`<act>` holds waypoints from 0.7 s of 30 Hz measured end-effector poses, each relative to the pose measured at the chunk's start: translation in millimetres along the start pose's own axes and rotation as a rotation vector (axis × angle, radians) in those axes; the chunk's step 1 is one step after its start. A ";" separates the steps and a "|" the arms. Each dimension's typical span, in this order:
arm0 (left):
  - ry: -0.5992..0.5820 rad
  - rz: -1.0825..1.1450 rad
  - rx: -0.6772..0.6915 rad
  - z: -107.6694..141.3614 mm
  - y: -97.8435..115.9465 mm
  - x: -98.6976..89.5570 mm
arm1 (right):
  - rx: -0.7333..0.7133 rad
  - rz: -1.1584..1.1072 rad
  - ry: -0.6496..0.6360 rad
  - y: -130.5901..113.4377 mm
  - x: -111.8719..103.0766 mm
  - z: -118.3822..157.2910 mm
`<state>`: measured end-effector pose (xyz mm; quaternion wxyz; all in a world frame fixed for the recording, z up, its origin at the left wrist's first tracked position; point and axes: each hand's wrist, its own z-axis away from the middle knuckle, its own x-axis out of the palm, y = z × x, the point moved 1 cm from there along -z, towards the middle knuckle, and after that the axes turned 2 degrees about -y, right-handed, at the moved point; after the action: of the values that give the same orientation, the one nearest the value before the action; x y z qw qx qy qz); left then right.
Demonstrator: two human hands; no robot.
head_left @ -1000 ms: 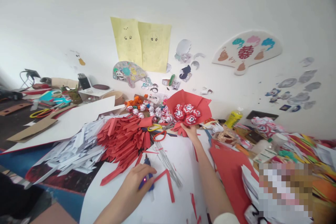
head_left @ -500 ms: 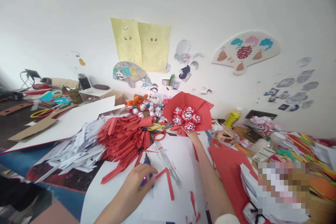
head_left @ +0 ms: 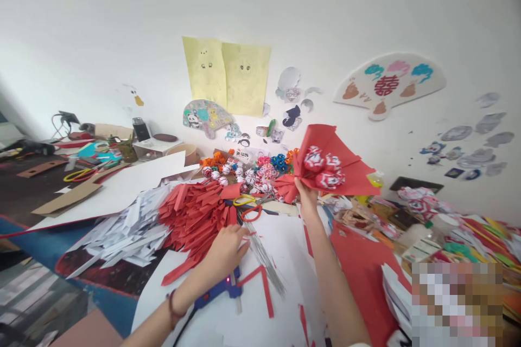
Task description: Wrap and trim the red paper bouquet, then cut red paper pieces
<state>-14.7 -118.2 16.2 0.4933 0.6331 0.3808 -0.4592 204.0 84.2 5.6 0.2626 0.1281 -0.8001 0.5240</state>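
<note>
White paper strips [head_left: 122,233] in heap; red paper strips [head_left: 195,222] just beside; blue glue gun [head_left: 215,290] on white sheet [head_left: 291,265], red light [head_left: 228,279] on; left hand [head_left: 228,249] over it, palm down, fingers bent, can't tell if holding anything; thin wires [head_left: 265,261] near; right hand [head_left: 307,198] closed round bottom of red paper bouquet [head_left: 350,165], held up, tipped right, striped flowers [head_left: 329,180] inside; big red sheet [head_left: 360,257] farther right.

There are two hands [head_left: 228,249] [head_left: 308,198], one bouquet [head_left: 328,165], one glue gun [head_left: 220,288], two fans [head_left: 388,87] [head_left: 209,115].
</note>
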 end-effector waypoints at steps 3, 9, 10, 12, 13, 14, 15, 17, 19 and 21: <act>0.029 -0.107 -0.055 -58.9 -7.4 11.2 | 0.059 -0.044 0.016 -19.9 19.6 0.2; 0.010 -0.236 -0.182 -137.6 -21.3 38.9 | 0.334 -0.459 -0.088 -72.4 54.5 21.2; 0.001 -0.250 -0.197 -142.8 -23.0 42.5 | 0.367 -0.499 -0.118 -79.2 58.0 24.7; -0.006 -0.272 -0.215 -149.3 -26.1 48.5 | 0.398 -0.553 -0.130 -88.7 62.6 29.7; -0.009 -0.280 -0.219 -151.3 -27.4 50.7 | 0.401 -0.571 -0.122 -91.7 64.0 31.3; -0.015 -0.285 -0.220 -153.0 -28.7 52.5 | 0.403 -0.585 -0.120 -93.7 65.0 32.5; -0.025 -0.287 -0.217 -154.6 -29.7 53.9 | 0.404 -0.595 -0.115 -95.0 65.8 33.3; -0.052 -0.284 -0.204 -158.0 -30.7 55.6 | 0.404 -0.599 -0.103 -96.2 66.7 34.3; -0.076 -0.279 -0.192 -161.6 -29.9 56.0 | 0.395 -0.585 -0.067 -96.6 66.9 34.9; -0.086 -0.272 -0.192 -164.9 -27.3 54.6 | 0.380 -0.563 -0.012 -96.9 66.4 35.6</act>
<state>9.4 50.2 -28.4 0.5005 0.5056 0.4835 -0.5099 185.2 16.1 106.0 0.3638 0.3935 -0.6228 0.5700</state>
